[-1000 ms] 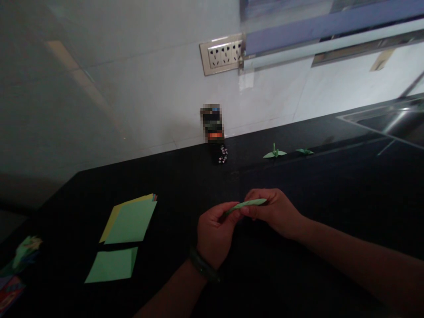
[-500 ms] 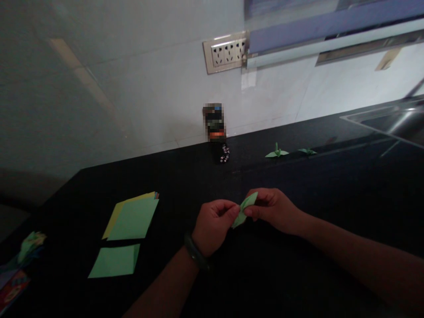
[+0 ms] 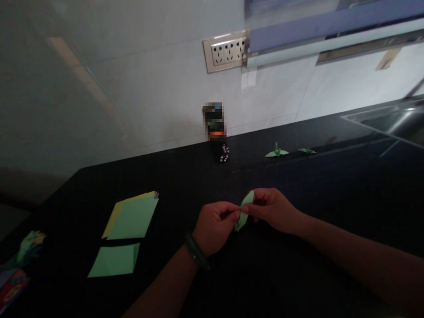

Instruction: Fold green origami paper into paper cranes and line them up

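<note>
A narrow folded piece of green paper is held between both hands above the black countertop. My left hand, with a dark band at the wrist, pinches it from the left side. My right hand pinches it from the right with thumb and fingertips. The paper stands nearly upright, tilted a little to the right at the top. Both hands are closed on it.
A stack of coloured paper squares and a single green sheet lie to the left. Two green paper cranes sit further back. A dark blurred object stands by the wall under a socket strip. A sink is at right. Crumpled paper lies at far left.
The green paper piece has turned from lying almost level between my hands to standing nearly upright. Both hands stayed close together in about the same place.
</note>
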A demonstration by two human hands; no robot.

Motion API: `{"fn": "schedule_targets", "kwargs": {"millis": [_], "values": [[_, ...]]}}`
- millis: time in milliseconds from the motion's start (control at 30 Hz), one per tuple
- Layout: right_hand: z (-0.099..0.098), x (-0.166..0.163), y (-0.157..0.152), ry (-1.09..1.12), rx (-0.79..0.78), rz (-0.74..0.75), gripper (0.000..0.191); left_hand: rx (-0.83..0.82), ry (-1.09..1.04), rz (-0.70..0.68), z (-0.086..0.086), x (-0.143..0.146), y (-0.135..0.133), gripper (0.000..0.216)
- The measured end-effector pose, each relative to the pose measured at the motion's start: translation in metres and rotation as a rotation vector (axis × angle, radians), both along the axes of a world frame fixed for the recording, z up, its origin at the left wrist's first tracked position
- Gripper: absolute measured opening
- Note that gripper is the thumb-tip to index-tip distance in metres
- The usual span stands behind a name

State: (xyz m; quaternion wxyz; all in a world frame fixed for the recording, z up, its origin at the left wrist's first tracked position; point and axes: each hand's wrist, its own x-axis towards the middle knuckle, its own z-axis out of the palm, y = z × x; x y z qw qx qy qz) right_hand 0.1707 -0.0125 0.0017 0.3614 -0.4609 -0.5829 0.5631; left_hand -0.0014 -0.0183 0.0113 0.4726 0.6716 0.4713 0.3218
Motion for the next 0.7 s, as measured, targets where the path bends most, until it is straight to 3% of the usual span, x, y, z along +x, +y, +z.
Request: {"fn": "schedule_targets", "kwargs": {"millis": [200,433,700], "values": [[0.0,-0.001,0.0,-0.054,-0.008,-0.087,0.016,-0.059,-0.039,-0.035,0.0,0.004,-0.004,0.017],[0.001,-0.003,-0.003,0.015,-0.028,-0.067,0.019,-0.054,-0.059,0.135,-0.008,0.009,-0.007,0.013],[0.003,-0.003,-0.008,0.05,0.09,-0.096,0.027,-0.222,-0.29,0.151,-0.001,0.013,-0.007,0.016]]}}
